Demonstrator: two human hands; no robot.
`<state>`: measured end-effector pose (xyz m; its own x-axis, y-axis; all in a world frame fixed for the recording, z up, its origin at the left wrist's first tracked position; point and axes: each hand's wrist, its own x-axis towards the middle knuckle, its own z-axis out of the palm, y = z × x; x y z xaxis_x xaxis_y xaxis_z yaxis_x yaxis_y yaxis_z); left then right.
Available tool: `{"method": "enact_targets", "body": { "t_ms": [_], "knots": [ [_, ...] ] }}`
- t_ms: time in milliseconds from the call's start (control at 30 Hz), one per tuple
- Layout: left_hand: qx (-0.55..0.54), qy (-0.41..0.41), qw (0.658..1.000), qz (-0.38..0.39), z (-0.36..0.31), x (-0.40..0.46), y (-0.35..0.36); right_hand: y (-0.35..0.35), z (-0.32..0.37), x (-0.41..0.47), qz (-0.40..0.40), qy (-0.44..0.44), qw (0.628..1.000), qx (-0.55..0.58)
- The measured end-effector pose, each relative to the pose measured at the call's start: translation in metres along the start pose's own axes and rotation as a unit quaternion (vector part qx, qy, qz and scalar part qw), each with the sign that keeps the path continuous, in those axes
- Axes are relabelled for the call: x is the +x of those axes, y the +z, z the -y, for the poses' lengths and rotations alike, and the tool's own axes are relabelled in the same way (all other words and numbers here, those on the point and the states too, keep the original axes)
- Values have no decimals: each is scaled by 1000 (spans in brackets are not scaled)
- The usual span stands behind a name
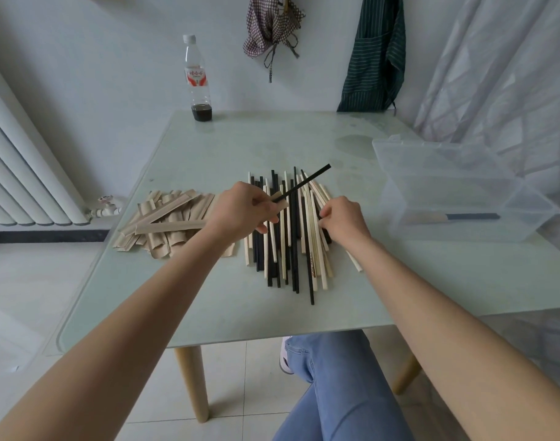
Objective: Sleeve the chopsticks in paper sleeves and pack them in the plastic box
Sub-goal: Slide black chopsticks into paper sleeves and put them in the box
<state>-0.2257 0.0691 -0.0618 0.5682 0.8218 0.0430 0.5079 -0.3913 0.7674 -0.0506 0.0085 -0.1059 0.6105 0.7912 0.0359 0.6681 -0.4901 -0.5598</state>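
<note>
From the head view, the left hand (pixel 240 209) holds a paper sleeve (pixel 280 202) with a black chopstick (pixel 307 181) partly in it — tilted up so it can slide down. The right hand (pixel 342 221) pinches a stick in the chopstick pile (pixel 288 237), likely its mate. Spare sleeves (pixel 164 221) lie left on the table (pixel 240 144); the plastic box (pixel 457 192) sits right, with one sleeved pair inside.

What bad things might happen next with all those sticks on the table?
The left hand holds a paper sleeve with one black chopstick poking far out, so it may slide free. The right hand is picking in the loose pile of chopsticks; a nudge might roll some off the table.
</note>
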Motion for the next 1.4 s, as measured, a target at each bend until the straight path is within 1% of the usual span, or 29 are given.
{"method": "enact_targets", "body": {
  "t_ms": [100,200,300,400,567,733,867,1000,1100,1233,1300,1400],
  "knots": [
    [-13,-2,1000,1,0,4,2,5,7,4,-14,-1,998,-59],
    [-23,3,1000,5,0,6,1,4,18,9,-1,13,993,-114],
    [-21,3,1000,9,2,7,1,2,25,15,11,41,988,-146],
    [-15,3,1000,3,5,6,0,1,28,16,35,63,984,-162],
    [-12,1,1000,-2,6,4,-2,-1,31,10,80,60,979,-180],
    [-12,-4,1000,-6,5,0,-2,-3,29,5,108,78,973,-191],
    [-24,-5,1000,-9,2,-5,-2,-5,25,0,112,73,969,-208],
    [-23,-2,1000,-8,-2,-11,-2,-2,27,-5,90,46,969,-225],
    [-29,2,1000,-8,-4,-15,-3,1,25,-9,83,53,965,-244],
    [-23,7,1000,-16,-3,-16,-3,-3,20,-10,87,74,974,-197],
    [-21,10,999,-22,0,-14,-4,-12,18,-11,82,76,983,-146],
    [-25,1,999,-44,5,-9,0,-27,7,-16,50,58,995,-58]
  ]
}}
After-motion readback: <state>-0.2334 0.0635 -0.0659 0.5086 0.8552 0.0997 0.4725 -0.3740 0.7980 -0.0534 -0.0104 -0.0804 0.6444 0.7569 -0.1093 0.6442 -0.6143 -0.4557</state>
